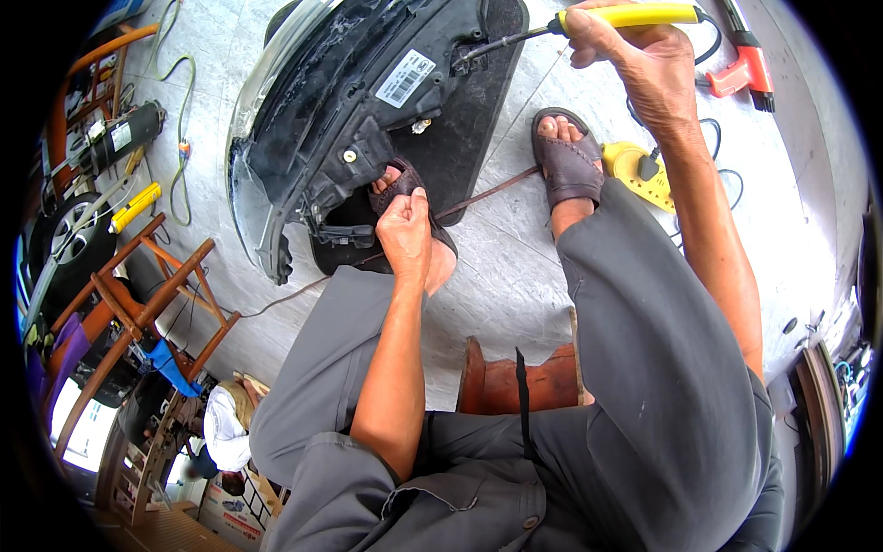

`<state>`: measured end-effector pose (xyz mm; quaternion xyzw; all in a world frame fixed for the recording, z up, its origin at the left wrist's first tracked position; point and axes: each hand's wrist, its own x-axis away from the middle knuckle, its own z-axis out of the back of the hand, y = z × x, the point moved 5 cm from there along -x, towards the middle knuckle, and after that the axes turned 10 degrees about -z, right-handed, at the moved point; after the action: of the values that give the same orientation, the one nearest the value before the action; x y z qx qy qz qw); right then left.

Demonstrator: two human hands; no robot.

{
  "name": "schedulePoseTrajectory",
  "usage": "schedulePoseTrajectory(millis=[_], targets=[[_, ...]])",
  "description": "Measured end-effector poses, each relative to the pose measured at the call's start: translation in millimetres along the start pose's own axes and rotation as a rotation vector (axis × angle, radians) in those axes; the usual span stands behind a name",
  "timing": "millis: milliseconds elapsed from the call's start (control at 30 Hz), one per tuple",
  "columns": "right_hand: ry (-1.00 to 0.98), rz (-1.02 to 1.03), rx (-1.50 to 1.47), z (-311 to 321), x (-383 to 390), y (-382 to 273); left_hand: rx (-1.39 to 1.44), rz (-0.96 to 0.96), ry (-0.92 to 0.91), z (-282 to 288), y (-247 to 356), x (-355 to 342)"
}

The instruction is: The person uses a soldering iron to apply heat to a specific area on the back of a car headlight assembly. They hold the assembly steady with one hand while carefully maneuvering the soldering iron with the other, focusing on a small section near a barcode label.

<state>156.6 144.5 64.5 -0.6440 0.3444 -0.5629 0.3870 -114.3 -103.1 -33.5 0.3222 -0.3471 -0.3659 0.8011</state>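
Observation:
A black car headlamp housing [359, 124] with a clear lens and white label lies on a dark mat [478, 166]. My right hand [635, 69] grips a yellow-handled tool [671, 14] like a soldering iron, its metal tip at the housing’s upper right. My left hand [407, 235] is closed just below the housing, in front of my left sandaled foot; whatever it may hold is too small or hidden to tell. A thin brown strip [487, 193] crosses the mat and floor behind that hand.
A red tool [736, 78] and yellow power strip [635, 166] lie at right. Wooden chair frames [166, 294], a black cylinder [124, 138], a wheel [69, 235] and cables crowd the left. A brown low stool [487, 386] is beneath me. A person in white [225, 428] is at lower left.

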Motion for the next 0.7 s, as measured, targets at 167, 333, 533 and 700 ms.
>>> schedulePoseTrajectory(millis=[167,333,533,700], targets=[[0.004,0.023,0.016,-3.2,-1.8,3.6,-0.017,-0.026,0.004,1.3,-4.7,-0.7],[0.033,0.062,-0.065,5.5,-4.8,4.7,-0.01,-0.007,-0.003,-0.7,1.0,-0.6],[0.061,0.029,-0.06,7.2,3.5,6.6,0.037,0.033,-0.032,-1.9,4.5,-4.3],[0.063,0.018,-0.05,6.9,3.2,8.3,0.434,0.325,-0.112,-27.3,24.6,-9.5]])
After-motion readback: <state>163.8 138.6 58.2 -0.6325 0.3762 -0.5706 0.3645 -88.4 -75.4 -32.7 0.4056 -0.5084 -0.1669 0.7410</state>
